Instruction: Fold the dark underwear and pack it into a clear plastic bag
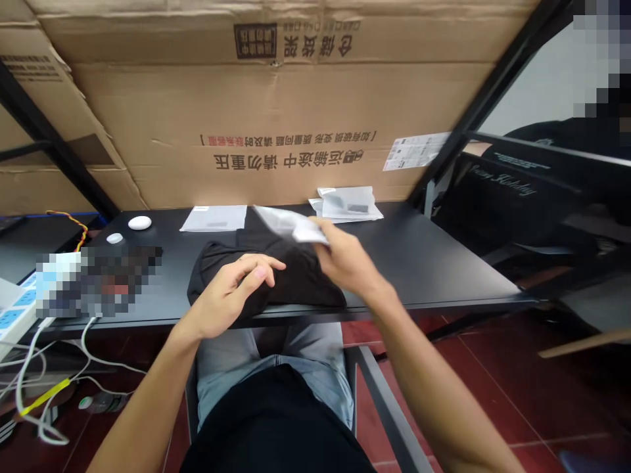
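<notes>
A folded black garment point(296, 279) lies at the near edge of the black table point(434, 256). My left hand point(236, 292) rests on its left part, fingers curled loosely with nothing in them. My right hand point(345, 259) hovers over the garment and pinches a clear plastic bag point(288, 225), which is lifted above the cloth and points to the left.
Flat plastic bags lie at the back of the table: one point(214, 217) at centre-left, a small pile point(348, 203) at centre-right. Two small white round objects point(139, 223) sit at the left. A big cardboard box point(276, 105) walls off the back. A power strip point(14, 315) and cables are at the left.
</notes>
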`<state>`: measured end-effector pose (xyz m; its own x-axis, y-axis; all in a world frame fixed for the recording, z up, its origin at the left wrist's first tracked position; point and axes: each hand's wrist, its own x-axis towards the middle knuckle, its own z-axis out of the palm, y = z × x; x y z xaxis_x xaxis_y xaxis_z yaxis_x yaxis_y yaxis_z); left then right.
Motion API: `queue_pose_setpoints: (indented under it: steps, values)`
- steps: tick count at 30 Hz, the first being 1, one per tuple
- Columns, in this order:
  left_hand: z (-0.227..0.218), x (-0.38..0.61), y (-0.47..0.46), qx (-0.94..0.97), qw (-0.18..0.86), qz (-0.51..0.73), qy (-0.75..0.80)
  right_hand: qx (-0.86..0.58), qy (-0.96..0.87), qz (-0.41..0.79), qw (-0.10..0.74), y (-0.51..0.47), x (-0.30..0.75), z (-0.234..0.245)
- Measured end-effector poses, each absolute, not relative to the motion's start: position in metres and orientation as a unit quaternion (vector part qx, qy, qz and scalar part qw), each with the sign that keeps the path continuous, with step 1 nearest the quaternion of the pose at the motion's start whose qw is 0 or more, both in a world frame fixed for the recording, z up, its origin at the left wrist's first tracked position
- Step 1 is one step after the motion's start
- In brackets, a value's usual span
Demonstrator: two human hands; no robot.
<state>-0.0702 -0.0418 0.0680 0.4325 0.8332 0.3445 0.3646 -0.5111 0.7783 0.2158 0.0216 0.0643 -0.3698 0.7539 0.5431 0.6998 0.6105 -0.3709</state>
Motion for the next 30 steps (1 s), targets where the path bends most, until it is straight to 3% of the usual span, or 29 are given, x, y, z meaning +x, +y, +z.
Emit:
queue_pose_setpoints:
  steps: [4, 6, 8, 10, 13, 18, 25, 30]
  values:
    - [0.040, -0.072, -0.024, 0.802, 0.203, 0.289, 0.482, -0.474, -0.780, -0.090, 0.399, 0.102, 0.295, 0.094]
    - [0.027, -0.071, -0.016, 0.789, 0.162, 0.273, 0.525, -0.492, -0.771, -0.148, 0.376, 0.144, 0.329, 0.095]
    - [0.018, -0.071, -0.009, 0.777, 0.136, 0.266, 0.554, -0.518, -0.784, -0.177, 0.292, 0.177, 0.350, 0.081]
    - [0.012, -0.073, -0.005, 0.771, 0.111, 0.249, 0.576, -0.531, -0.821, -0.129, 0.166, 0.199, 0.360, 0.057]
    - [0.007, -0.076, -0.002, 0.770, 0.084, 0.206, 0.599, -0.551, -0.828, -0.065, 0.081, 0.213, 0.362, 0.025]
    - [0.001, -0.077, -0.006, 0.775, 0.077, 0.176, 0.602, -0.552, -0.828, -0.054, 0.081, 0.217, 0.364, 0.019]
    - [0.024, -0.084, 0.026, 0.758, 0.006, 0.200, 0.620, -0.384, -0.889, -0.078, 0.236, 0.187, 0.307, 0.041]
    - [0.050, -0.092, 0.098, 0.767, -0.027, 0.133, 0.627, -0.374, -0.915, -0.001, 0.149, 0.180, 0.239, 0.037]
